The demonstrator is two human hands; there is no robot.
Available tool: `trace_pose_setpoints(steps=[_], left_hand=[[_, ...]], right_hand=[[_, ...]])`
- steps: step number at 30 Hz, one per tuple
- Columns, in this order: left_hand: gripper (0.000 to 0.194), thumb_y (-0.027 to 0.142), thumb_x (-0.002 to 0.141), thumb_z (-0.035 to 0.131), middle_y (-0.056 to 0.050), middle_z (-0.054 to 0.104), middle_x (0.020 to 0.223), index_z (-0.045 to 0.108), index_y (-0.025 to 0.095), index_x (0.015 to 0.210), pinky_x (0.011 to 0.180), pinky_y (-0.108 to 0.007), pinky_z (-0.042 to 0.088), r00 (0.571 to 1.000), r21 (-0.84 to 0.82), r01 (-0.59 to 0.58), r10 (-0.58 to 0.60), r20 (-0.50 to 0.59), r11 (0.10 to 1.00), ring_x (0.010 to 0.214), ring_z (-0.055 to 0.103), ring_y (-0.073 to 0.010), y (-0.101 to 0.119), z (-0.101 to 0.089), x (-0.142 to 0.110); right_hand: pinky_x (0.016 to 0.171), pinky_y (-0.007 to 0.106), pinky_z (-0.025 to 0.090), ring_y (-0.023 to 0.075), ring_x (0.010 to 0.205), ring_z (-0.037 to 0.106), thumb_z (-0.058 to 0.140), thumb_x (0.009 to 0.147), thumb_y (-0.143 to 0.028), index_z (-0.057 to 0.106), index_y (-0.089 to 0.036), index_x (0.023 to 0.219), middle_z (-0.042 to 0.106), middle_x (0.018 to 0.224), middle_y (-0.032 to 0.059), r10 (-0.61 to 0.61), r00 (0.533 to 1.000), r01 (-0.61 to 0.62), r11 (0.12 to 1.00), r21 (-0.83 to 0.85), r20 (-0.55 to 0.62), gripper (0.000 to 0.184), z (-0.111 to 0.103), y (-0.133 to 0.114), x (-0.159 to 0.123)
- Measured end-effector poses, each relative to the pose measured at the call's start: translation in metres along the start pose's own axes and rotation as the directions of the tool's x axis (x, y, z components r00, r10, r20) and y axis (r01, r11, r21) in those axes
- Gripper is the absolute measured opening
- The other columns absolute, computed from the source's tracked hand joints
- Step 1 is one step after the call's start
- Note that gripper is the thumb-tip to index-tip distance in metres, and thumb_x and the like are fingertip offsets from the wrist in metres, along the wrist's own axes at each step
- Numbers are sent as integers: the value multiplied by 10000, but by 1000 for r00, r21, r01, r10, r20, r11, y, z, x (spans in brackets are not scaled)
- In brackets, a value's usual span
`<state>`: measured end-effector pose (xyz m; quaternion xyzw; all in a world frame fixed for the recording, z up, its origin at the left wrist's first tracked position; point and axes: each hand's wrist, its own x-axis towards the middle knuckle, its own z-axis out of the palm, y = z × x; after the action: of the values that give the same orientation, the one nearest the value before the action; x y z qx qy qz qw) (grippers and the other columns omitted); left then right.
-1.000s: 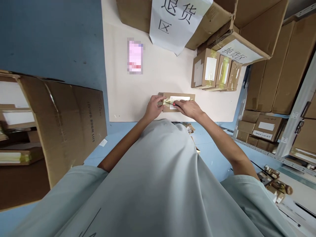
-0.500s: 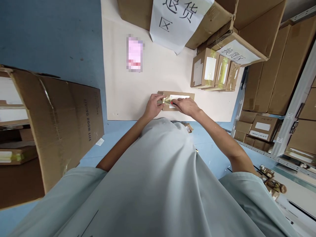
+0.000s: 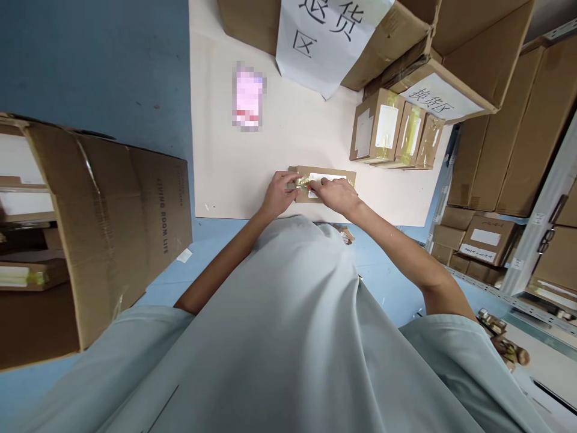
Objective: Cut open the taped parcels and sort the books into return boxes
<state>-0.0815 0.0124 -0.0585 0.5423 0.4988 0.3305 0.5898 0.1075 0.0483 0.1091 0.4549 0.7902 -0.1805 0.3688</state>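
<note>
Item, small cardboard box (image 3: 324, 171): lying flat near the close edge of a pale table (image 3: 279, 138), directly before the wearer. White label (image 3: 327, 176) on top, partly covered; glossy clear tape (image 3: 303, 180) at its left end.

Item, red-tipped tool (image 3: 310, 187): grasped in the right hand (image 3: 336, 195), fingers curled around it above the box; most of its length hidden by the hand, type hard to make out.

Left hand (image 3: 278, 193): thumb and fingers spread about the box's left end; whether they pinch it or merely rest there cannot be told.

Farther out on the table: a pink rectangular item (image 3: 247, 96), pixelated, contents unreadable; three taped boxes (image 3: 409, 133) side by side, right of centre; behind them a carton bearing a lettered sheet (image 3: 430, 96); beside that, a white sheet (image 3: 329, 48) with large black characters, its upper part cut off.

Left: large carton (image 3: 135, 210) printed "LIVING ROOM LIFE", cropped by the frame, labelled parcels inside.

Right: shelving (image 3: 520, 264) stacked with boxes, also cropped.
</note>
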Motion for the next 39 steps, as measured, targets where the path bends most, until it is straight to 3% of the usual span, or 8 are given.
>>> trace_pose_setpoints(steps=[7, 13, 19, 24, 32, 39], left_hand=[[465, 244, 946, 786, -125, 632, 1423, 759, 241, 1410, 1029, -447, 710, 999, 30, 36, -37, 8, 999, 1294, 703, -288, 5, -4, 3], [462, 292, 948, 792, -131, 637, 1462, 763, 248, 1406, 1023, -450, 702, 996, 79, 91, -91, -3, 993, 1300, 708, -299, 14, -8, 4], [468, 358, 920, 817, -124, 667, 1498, 776, 255, 1374, 1031, -469, 693, 988, 94, 148, -142, -65, 984, 1314, 708, -317, 22, -7, 4], [494, 428, 901, 829, -128, 673, 1544, 765, 258, 1360, 1042, -489, 686, 976, 108, 208, -199, -86, 972, 1326, 713, -330, 30, 2, 3], [536, 474, 885, 822, -145, 679, 1554, 747, 250, 1367, 1006, -497, 693, 961, 156, 259, -237, -145, 953, 1264, 745, -332, 42, 18, 1], [521, 417, 889, 785, -133, 695, 1547, 728, 242, 1376, 975, -462, 690, 945, 233, 303, -260, -199, 924, 1169, 754, -284, 52, 24, 6]], right_hand=[[896, 393, 515, 340, 1149, 801, 346, 1148, -79, 622, -168, 1542, 812, 1239, 218, -11, 1000, 11, 1000, -9, -9, 489, -5, 2, 1], [910, 386, 511, 332, 1173, 796, 359, 1170, -133, 665, -137, 1496, 830, 1207, 235, -19, 1000, 19, 1000, 1, -6, 447, 7, 33, -6], [892, 401, 495, 346, 1188, 792, 362, 1119, -67, 670, -141, 1505, 811, 1258, 253, 63, 998, -63, 998, -11, 25, 499, 48, 104, -36], [847, 400, 449, 346, 1133, 796, 361, 1127, -84, 612, -192, 1562, 787, 1292, 231, 37, 999, -38, 999, 30, 20, 513, 82, 150, -52], [786, 357, 369, 300, 1046, 785, 403, 1125, -89, 578, -222, 1557, 771, 1274, 190, -26, 1000, 25, 994, 107, 12, 485, 118, 185, -53], [713, 316, 311, 269, 1040, 755, 218, 1249, -403, 614, -261, 1533, 781, 1306, 142, -25, 992, 58, 961, 270, -125, 507, 163, 200, -33]])
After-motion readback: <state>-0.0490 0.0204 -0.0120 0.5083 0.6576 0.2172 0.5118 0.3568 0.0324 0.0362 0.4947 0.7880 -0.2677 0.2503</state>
